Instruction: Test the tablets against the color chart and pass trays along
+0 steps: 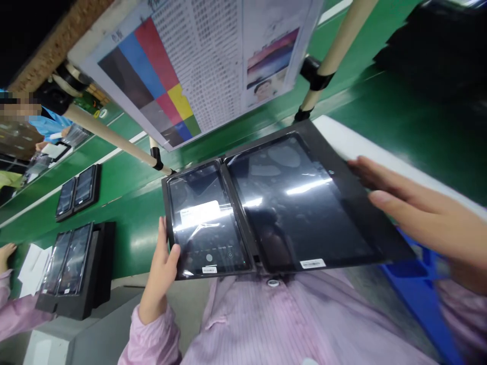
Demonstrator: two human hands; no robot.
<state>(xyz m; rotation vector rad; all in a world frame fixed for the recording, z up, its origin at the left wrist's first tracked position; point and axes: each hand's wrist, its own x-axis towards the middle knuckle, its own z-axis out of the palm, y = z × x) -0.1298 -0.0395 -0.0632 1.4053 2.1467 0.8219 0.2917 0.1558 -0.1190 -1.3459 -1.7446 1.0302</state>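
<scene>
A black foam tray [365,223] lies tilted before me with its near edge beyond the bench edge. It bears two tablets side by side. The left tablet [207,238] is lit and shows a white pop-up box. The right tablet [289,203] has a dark screen with glare; both carry a small white label. My left hand [163,263] grips the tray's left edge, thumb up and fingers along the side. My right hand [411,208] is at the tray's right edge, thumb beside the rim; its fingertips are partly hidden.
A printed chart [171,76] with colour blocks hangs above on beige pipes [110,139]. On the green bench [133,223] to the left stand more tablet trays [101,268]. A co-worker's pink sleeve [26,314] shows at lower left. A blue stool [418,294] is at right.
</scene>
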